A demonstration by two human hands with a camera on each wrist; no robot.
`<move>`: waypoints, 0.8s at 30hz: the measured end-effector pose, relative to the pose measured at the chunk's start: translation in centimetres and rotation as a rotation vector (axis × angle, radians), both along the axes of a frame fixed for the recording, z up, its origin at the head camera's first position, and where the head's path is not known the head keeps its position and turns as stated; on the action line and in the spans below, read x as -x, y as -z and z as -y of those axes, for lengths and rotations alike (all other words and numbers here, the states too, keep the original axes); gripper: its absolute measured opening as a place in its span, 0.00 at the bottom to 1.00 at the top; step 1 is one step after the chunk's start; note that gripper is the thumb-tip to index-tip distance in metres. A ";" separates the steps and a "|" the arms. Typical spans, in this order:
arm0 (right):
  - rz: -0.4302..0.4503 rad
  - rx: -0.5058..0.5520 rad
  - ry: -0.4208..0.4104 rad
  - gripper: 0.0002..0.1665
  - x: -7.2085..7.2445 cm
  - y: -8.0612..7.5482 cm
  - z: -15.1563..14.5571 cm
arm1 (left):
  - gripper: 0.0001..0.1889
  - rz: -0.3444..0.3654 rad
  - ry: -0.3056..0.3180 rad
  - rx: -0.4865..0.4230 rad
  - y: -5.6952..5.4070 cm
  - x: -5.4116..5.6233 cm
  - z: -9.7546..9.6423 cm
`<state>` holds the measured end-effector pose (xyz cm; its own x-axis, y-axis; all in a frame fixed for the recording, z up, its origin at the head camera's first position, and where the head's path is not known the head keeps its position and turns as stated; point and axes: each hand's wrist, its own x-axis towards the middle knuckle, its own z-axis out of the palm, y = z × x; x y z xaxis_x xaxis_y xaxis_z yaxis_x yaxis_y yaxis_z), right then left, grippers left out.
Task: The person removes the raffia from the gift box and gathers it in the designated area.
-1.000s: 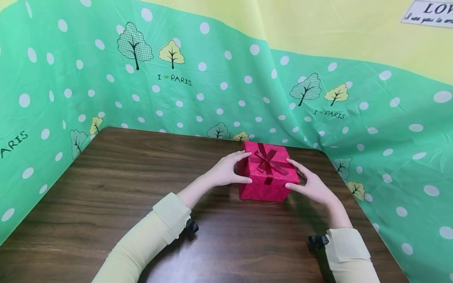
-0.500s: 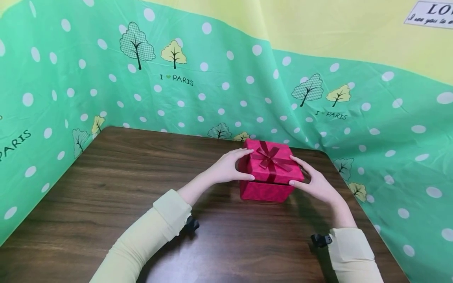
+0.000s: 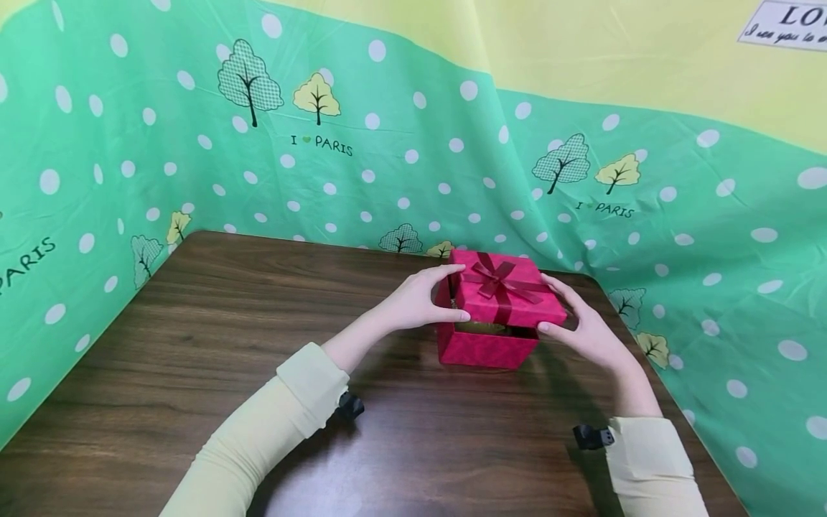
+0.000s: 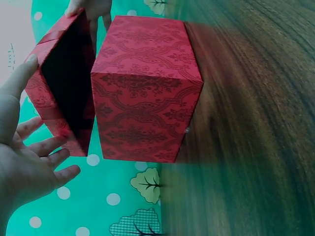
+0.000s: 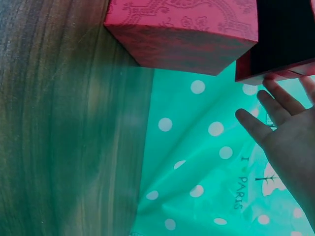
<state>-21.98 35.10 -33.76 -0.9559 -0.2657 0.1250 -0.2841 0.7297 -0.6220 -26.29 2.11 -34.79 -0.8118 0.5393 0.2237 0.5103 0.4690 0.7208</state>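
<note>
A red patterned gift box [image 3: 487, 352] stands on the table toward the back right. Its lid [image 3: 477, 307], with a dark red ribbon bow on top, hangs just above it and slightly to the right. My left hand [image 3: 413, 303] grips the lid's left side between thumb and fingers, and my right hand [image 3: 591, 334] grips the opposite side. In the left wrist view the lid's dark inside [image 4: 69, 73] faces the box, with a gap between them. Something yellowish shows in that gap in the head view; its kind is hidden.
The dark wooden table [image 3: 258, 323] stretches left and in front of the box. A green and yellow curtain [image 3: 388, 179] with white dots and trees hangs close behind the table and along its sides. Small black cameras [image 3: 591, 436] sit at both wrists.
Both hands have raised the lid off the box and shifted it a little to the right. A gap has opened at the box's front, while the box stays put.
</note>
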 end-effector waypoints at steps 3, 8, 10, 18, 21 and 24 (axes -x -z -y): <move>-0.024 -0.002 -0.006 0.47 -0.2 -0.2 0.0 | 0.43 0.008 -0.006 -0.021 -0.3 -0.2 0.1; -0.050 0.014 -0.036 0.48 -0.8 -0.8 0.1 | 0.42 0.019 -0.010 -0.071 -0.6 -0.3 0.3; -0.059 0.034 -0.047 0.48 -1.0 -1.1 0.2 | 0.42 0.027 -0.012 -0.091 -0.6 -0.3 0.3; -0.084 0.116 -0.088 0.48 -1.2 -1.6 0.4 | 0.39 0.032 -0.012 -0.164 -1.5 -0.5 0.6; -0.095 0.148 -0.105 0.48 -1.3 -1.7 0.5 | 0.38 0.032 -0.009 -0.202 -1.9 -0.6 0.6; -0.112 0.198 -0.143 0.48 -1.5 -1.9 0.6 | 0.35 0.022 -0.014 -0.235 -2.2 -0.7 0.7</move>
